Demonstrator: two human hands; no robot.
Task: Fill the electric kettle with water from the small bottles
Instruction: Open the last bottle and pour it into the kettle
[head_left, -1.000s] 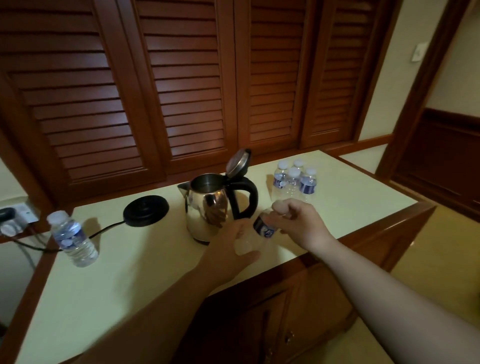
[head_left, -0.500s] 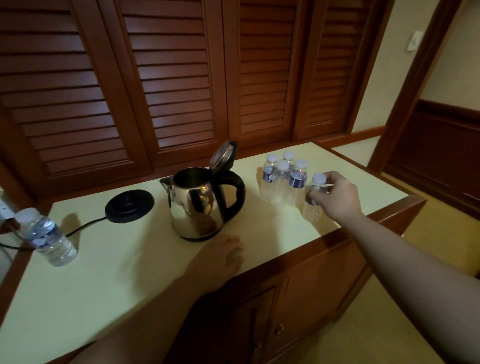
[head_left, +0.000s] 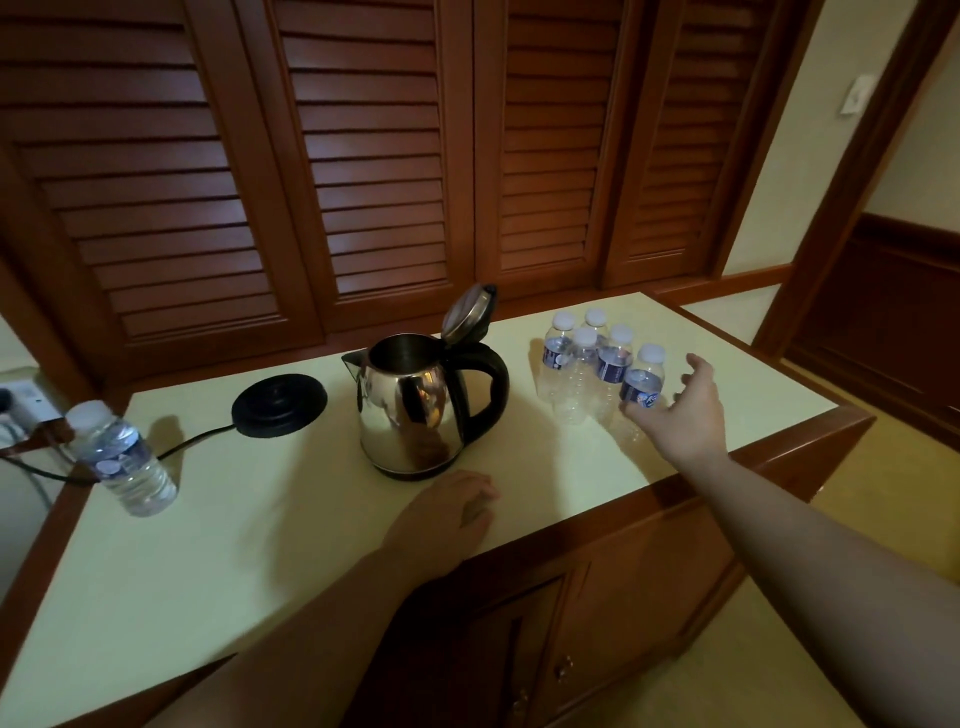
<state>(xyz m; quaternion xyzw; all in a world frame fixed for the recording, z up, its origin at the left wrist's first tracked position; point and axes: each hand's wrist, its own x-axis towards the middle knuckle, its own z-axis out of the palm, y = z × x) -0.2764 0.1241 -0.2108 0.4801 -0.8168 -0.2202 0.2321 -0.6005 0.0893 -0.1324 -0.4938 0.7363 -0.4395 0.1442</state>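
One head-worn wide view looks forward and down, close over the counter (head_left: 260, 545).

Dark reddish louvred wooden doors (head_left: 374, 171) fill the wall behind a pale yellow countertop (head_left: 249, 525) edged in wood. Below it are wooden cabinet doors (head_left: 618, 613). At right, a cream wall (head_left: 810, 171) carries what may be a light switch (head_left: 856, 93). The floor (head_left: 737, 691) looks yellowish; lighting is dim.
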